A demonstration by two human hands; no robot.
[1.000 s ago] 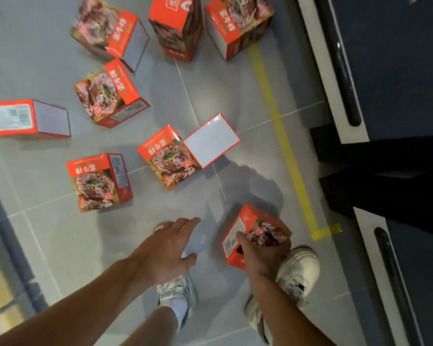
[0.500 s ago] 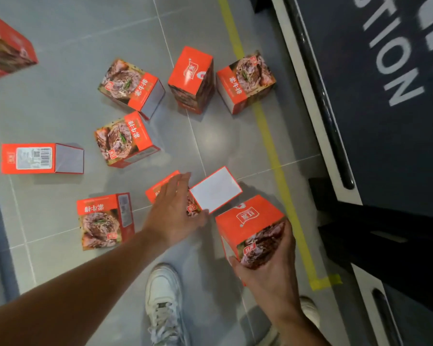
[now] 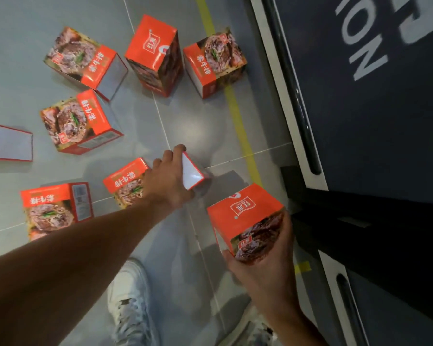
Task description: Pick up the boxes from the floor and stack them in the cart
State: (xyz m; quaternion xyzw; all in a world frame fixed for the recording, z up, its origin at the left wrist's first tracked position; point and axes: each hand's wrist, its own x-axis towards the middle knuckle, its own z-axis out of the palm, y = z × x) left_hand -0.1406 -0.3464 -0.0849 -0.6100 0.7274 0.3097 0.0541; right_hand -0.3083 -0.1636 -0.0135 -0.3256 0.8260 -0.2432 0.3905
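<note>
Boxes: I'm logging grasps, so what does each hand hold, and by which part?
The right hand holds a lifted box from beneath. The left hand grips a floor box at its white end.

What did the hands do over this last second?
The right hand lifted its box off the floor. The left hand reached forward and gripped the white-ended box. The other boxes lie on the floor as before.

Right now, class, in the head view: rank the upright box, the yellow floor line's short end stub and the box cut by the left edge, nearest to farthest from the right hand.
1. Yellow stub, just right of the right hand.
2. Upright box, top centre.
3. Cut-off box, far left.
</note>
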